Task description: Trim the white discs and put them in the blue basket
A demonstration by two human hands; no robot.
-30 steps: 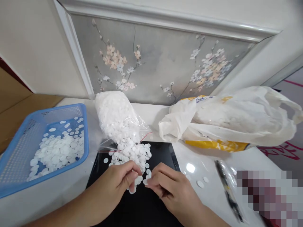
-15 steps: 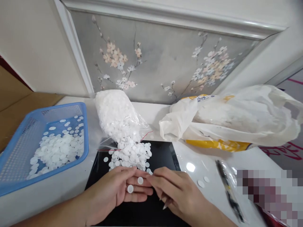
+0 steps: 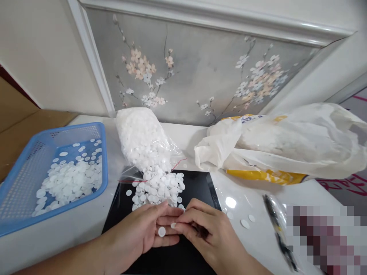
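Observation:
My left hand (image 3: 156, 229) is palm up over the black board (image 3: 197, 187), its fingers stretched out and a white disc (image 3: 161, 232) lying on them. Beside it, the thumb and fingers of my right hand (image 3: 205, 229) pinch another small white disc (image 3: 173, 225) over the left fingers. Just beyond both hands is a heap of white discs (image 3: 163, 187), spilling from a clear plastic bag (image 3: 140, 133) onto the board. What lies under the curled fingers of my right hand is too dark to make out.
At the left, a blue basket (image 3: 105, 160) holds many white discs. A white and yellow plastic bag (image 3: 266, 152) lies at the back right. Nearer are a few loose discs (image 3: 244, 224) and a black pen-like item (image 3: 279, 231). A floral panel (image 3: 195, 68) stands behind.
My right thumb and fingers have closed on one of the two discs that lay on my left fingers. A further loose disc shows on the white surface to the right of my right hand.

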